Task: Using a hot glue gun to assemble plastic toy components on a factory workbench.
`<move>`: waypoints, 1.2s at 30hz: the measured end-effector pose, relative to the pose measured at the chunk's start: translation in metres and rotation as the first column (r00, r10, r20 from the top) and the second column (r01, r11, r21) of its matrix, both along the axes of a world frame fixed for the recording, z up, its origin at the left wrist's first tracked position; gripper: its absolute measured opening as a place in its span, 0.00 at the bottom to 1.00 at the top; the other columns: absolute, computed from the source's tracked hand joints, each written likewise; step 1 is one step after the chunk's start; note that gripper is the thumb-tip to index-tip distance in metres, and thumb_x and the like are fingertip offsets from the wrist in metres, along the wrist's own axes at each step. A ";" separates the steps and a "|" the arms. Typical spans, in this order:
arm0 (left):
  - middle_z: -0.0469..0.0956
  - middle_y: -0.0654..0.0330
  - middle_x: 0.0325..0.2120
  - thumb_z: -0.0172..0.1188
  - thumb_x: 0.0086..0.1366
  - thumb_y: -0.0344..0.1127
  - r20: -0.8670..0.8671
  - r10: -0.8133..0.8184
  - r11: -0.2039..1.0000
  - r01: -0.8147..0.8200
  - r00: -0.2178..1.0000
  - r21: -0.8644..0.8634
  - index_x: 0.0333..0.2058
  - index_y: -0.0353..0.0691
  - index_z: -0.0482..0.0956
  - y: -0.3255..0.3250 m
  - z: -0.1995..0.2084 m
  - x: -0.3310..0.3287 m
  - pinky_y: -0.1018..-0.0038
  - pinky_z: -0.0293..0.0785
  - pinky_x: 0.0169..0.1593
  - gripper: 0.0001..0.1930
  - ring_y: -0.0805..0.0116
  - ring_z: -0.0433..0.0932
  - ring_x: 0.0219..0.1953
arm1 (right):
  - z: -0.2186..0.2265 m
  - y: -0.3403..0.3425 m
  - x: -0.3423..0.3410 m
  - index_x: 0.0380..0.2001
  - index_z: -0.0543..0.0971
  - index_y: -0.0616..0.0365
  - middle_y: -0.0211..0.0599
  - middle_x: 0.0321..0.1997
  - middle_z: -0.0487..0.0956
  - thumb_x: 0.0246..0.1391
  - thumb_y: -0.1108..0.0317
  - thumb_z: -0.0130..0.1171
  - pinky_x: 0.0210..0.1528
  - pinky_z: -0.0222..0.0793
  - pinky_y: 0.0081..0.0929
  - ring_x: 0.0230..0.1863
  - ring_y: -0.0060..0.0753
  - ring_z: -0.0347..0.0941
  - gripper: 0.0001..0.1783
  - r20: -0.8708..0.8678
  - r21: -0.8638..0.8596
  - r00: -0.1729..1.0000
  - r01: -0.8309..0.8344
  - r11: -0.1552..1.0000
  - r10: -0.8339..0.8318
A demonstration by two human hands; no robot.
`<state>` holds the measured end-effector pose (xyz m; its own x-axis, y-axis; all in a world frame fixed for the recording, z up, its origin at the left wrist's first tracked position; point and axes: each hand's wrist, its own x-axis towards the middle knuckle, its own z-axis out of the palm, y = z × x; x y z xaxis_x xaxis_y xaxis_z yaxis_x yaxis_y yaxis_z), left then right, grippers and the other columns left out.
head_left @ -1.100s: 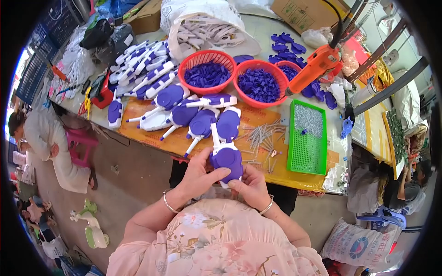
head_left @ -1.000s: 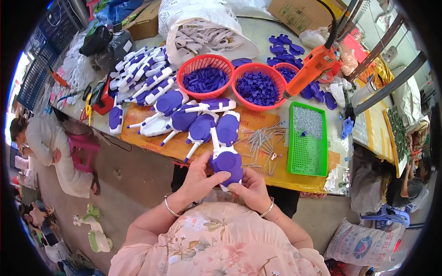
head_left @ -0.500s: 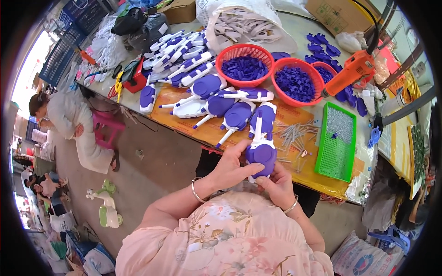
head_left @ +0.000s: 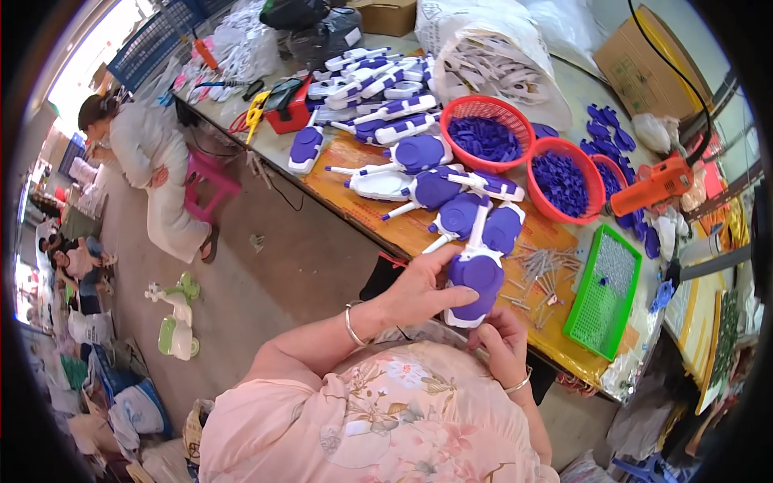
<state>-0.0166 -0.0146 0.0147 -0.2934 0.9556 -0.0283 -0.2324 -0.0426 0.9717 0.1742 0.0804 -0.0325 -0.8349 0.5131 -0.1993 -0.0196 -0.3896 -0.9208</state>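
The left hand [head_left: 431, 286] reaches in from the lower left, thumb laid across the face of a purple-and-white device [head_left: 477, 283], gripping it by its side. The right hand [head_left: 505, 346] is bent inward, fingers curled near the device's lower end; whether they touch or hold anything is hard to tell. The device sits before the chest at the table's [head_left: 390, 229] near edge, long axis running away from the body, white stem pointing outward and slightly right.

A rounded purple-and-white casing [head_left: 481, 279], its white stem [head_left: 478, 225] pointing away, rests in the left hand [head_left: 427, 288].
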 end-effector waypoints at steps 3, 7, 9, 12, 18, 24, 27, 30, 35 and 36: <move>0.79 0.63 0.39 0.64 0.57 0.25 0.024 0.140 0.990 -0.140 0.990 0.007 0.52 0.34 0.70 -0.013 0.007 -0.026 0.78 0.77 0.43 0.24 0.77 0.79 0.38 | 0.003 0.000 0.002 0.43 0.74 0.64 0.34 0.36 0.80 0.56 0.72 0.59 0.34 0.71 0.18 0.29 0.19 0.73 0.12 0.035 0.015 0.998 0.044 0.999 -0.044; 0.79 0.59 0.40 0.64 0.54 0.24 -0.139 0.366 0.930 -0.365 0.920 0.035 0.50 0.31 0.71 -0.038 0.019 -0.077 0.74 0.78 0.46 0.23 0.73 0.80 0.40 | 0.002 0.003 0.001 0.41 0.75 0.64 0.35 0.34 0.80 0.57 0.74 0.57 0.32 0.70 0.17 0.28 0.19 0.73 0.09 0.078 0.042 0.993 0.081 0.996 -0.084; 0.79 0.59 0.39 0.63 0.55 0.24 -0.226 0.484 0.873 -0.485 0.845 0.052 0.49 0.32 0.71 -0.051 0.021 -0.105 0.75 0.77 0.46 0.22 0.73 0.79 0.39 | 0.000 0.004 -0.001 0.40 0.75 0.64 0.35 0.34 0.80 0.57 0.75 0.57 0.32 0.70 0.17 0.27 0.19 0.73 0.08 0.081 0.041 0.992 0.091 0.995 -0.094; 0.79 0.58 0.39 0.64 0.55 0.24 -0.319 0.598 0.790 -0.608 0.736 0.080 0.49 0.29 0.70 -0.066 0.022 -0.137 0.77 0.77 0.44 0.23 0.74 0.79 0.38 | 0.000 0.004 -0.004 0.40 0.75 0.63 0.34 0.33 0.80 0.57 0.76 0.57 0.31 0.70 0.17 0.26 0.19 0.72 0.07 0.091 0.049 0.992 0.081 0.996 -0.085; 0.80 0.59 0.37 0.63 0.59 0.28 -0.309 0.653 0.747 -0.654 0.692 0.115 0.48 0.29 0.73 -0.074 0.023 -0.159 0.79 0.76 0.42 0.18 0.76 0.79 0.37 | 0.001 0.002 -0.003 0.38 0.75 0.63 0.32 0.31 0.80 0.57 0.76 0.58 0.30 0.69 0.16 0.26 0.18 0.73 0.06 0.108 0.045 0.991 0.076 0.996 -0.080; 0.80 0.62 0.37 0.62 0.61 0.31 -0.281 0.660 0.745 -0.656 0.697 0.123 0.47 0.32 0.75 -0.079 0.008 -0.192 0.81 0.75 0.39 0.17 0.78 0.79 0.35 | -0.001 -0.002 0.000 0.38 0.75 0.64 0.37 0.31 0.81 0.56 0.77 0.55 0.29 0.71 0.19 0.25 0.20 0.73 0.06 0.104 0.098 0.991 0.071 0.993 -0.081; 0.80 0.62 0.37 0.61 0.62 0.33 -0.333 0.643 0.742 -0.668 0.689 0.050 0.47 0.33 0.75 -0.076 0.007 -0.212 0.82 0.74 0.38 0.16 0.78 0.78 0.35 | 0.000 -0.003 0.000 0.38 0.75 0.64 0.37 0.32 0.81 0.57 0.77 0.56 0.30 0.72 0.20 0.25 0.20 0.74 0.06 0.105 0.093 0.992 0.063 0.994 -0.073; 0.79 0.60 0.37 0.62 0.61 0.33 -0.413 0.618 0.743 -0.669 0.669 0.029 0.47 0.31 0.74 -0.068 0.011 -0.235 0.79 0.74 0.41 0.18 0.76 0.78 0.38 | 0.003 -0.004 0.001 0.38 0.75 0.64 0.37 0.32 0.81 0.57 0.77 0.56 0.30 0.72 0.20 0.25 0.20 0.74 0.06 0.138 0.069 0.986 0.080 0.994 -0.089; 0.80 0.56 0.36 0.65 0.57 0.31 -0.610 0.544 0.747 -0.664 0.575 0.041 0.50 0.29 0.68 -0.054 0.019 -0.259 0.77 0.76 0.40 0.24 0.73 0.79 0.36 | 0.002 -0.003 0.001 0.38 0.76 0.64 0.32 0.32 0.80 0.57 0.75 0.57 0.29 0.72 0.18 0.26 0.18 0.74 0.06 0.127 0.061 0.988 0.084 0.995 -0.091; 0.80 0.55 0.36 0.65 0.56 0.30 -0.651 0.506 0.737 -0.675 0.565 -0.013 0.50 0.29 0.67 -0.051 0.021 -0.263 0.77 0.76 0.40 0.25 0.72 0.79 0.35 | 0.002 -0.003 0.001 0.38 0.76 0.64 0.32 0.32 0.80 0.57 0.75 0.57 0.29 0.72 0.18 0.26 0.18 0.74 0.06 0.131 0.059 0.987 0.089 0.994 -0.096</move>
<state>-0.2793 -0.0658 0.0359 -0.8246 0.5435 0.1572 0.3577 0.2856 0.8891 0.1750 0.0770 -0.0301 -0.7510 0.5998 -0.2760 0.0710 -0.3423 -0.9369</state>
